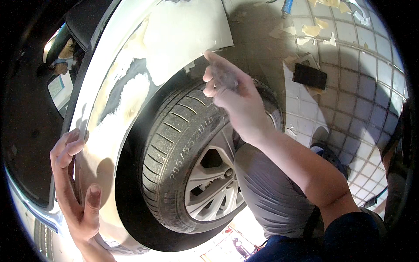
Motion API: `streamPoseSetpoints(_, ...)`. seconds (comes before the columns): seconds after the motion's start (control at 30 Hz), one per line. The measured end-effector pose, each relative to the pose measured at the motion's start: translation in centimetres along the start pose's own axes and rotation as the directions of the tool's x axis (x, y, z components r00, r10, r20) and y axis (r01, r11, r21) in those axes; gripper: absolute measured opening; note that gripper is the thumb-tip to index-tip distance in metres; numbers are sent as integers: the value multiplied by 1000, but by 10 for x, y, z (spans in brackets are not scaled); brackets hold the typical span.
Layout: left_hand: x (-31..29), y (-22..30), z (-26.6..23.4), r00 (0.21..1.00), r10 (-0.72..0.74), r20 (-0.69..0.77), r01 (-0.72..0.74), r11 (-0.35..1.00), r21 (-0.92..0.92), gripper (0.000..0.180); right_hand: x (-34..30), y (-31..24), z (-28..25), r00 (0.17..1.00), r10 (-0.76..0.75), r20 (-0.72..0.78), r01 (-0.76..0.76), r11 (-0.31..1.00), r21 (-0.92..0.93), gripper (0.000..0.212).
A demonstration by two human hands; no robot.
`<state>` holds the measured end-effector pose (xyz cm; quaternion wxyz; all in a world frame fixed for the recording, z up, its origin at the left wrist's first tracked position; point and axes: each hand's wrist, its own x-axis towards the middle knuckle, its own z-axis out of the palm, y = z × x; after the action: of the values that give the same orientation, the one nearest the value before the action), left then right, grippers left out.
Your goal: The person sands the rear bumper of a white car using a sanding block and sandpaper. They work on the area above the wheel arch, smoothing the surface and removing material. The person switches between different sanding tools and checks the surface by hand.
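A white car fender [187, 30] arches over the wheel, with sanded patches of beige, grey and bare white on it. At the left, my left hand [76, 192] lies against the fender's edge beside the dark opening, thumb and fingers apart, holding nothing. My right hand [240, 100] is above the tyre, near the fender's arch lip. Its fingers are curled round a small, grey, blurred thing [224, 75] whose kind I cannot make out. Below it is the black tyre [168, 161] with a silver alloy rim [214, 183]. My fingertips hide part of the tyre's top.
On the tiled floor [349, 100] at the right lie a black block [309, 76] and torn scraps of yellowish paper [312, 29]. A blue tube-like thing [286, 8] is at the top. My bent knee [270, 192] is close beside the wheel.
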<state>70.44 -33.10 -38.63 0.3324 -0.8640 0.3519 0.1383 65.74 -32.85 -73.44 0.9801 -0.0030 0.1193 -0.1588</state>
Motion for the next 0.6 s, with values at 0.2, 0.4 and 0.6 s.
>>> streamPoseSetpoints(0.2,3,1,-2,1000,10,11,-10,1000,-17,70,10,-5,-7,999,-4,37,-7,957,291,62)
streamPoseSetpoints(0.4,2,1,-2,1000,19,13,-19,1000,-16,69,21,-21,-5,972,226,-61,-210,957,199,46)
streamPoseSetpoints(0.6,3,0,-1,999,37,1,-37,999,-27,67,18,-23,-1,962,245,-125,-223,960,168,42)
